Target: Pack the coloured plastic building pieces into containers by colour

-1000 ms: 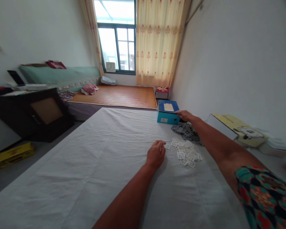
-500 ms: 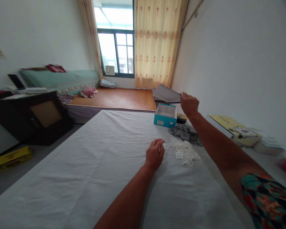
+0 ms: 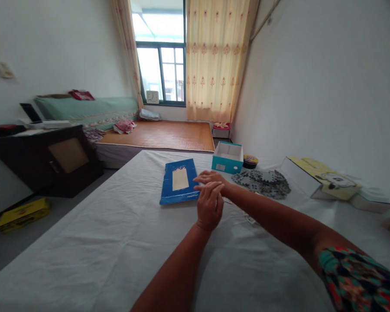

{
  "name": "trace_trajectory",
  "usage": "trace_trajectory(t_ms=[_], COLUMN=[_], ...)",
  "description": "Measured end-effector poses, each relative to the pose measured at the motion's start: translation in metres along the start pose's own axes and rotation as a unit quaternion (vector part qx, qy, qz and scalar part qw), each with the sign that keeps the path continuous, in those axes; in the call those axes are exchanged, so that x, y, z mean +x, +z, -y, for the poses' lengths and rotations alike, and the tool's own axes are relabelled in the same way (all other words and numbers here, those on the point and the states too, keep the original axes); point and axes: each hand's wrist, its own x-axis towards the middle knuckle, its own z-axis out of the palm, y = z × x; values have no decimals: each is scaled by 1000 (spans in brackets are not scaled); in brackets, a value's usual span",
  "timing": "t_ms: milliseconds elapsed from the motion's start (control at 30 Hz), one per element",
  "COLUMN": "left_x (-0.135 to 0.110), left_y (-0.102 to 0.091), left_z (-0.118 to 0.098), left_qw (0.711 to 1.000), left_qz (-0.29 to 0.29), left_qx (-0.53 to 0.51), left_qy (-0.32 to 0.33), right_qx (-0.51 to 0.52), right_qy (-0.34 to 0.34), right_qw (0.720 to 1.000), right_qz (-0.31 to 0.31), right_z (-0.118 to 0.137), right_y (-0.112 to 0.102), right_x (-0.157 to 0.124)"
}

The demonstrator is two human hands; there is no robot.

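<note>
A blue box lid [image 3: 168, 185] with a pale panel in its middle lies on the white cloth, left of my hands. My right hand [image 3: 211, 177] reaches across at the lid's right edge, fingers stretched out and nothing gripped. Just in front of it, my left hand [image 3: 210, 206] rests near the lid's lower right corner, its fingers loosely extended and holding nothing visible. The right forearm mostly hides a pile of small white pieces [image 3: 251, 220]. Behind that arm spreads a heap of grey patterned pieces [image 3: 263, 182]. An open teal box [image 3: 226, 165] stands beyond the hands.
A round tin [image 3: 250, 161] with a yellow top stands beside the teal box. Along the right wall lies a yellow and white box [image 3: 321, 177]. At the left are a dark cabinet [image 3: 45, 156] and, on the floor, a yellow box [image 3: 23, 213]. A bed mat [image 3: 172, 134] lies beyond.
My right hand has brought the lid from above the far right down onto the cloth at the left and let go of it. My left hand has stayed nearly in place.
</note>
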Motion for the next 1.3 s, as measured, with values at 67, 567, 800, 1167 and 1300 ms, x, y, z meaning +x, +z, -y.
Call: trace_trajectory(t_ms=[67,567,800,1167,1300], left_x=[-1,11,51,10,11], left_y=[1,-8,-74,-94,-81], left_z=[2,11,10,8,24], left_qw=[1000,998,967,973,970], left_qz=[11,-51,-217,0,7], left_qx=[-1,22,0,5,-15], left_qy=[-7,-40,-133,-231,-242], right_qx=[-75,-220,-91,9,97], right_qy=[89,218,124,78,85], right_qw=[993,951,988,995,991], right_qz=[-26,6,-1,61,-23], right_z=[-36,-58,78,171,120], right_y=[-18,-89,-148,-112,-118], right_x=[1,-62,-175,-223,-198])
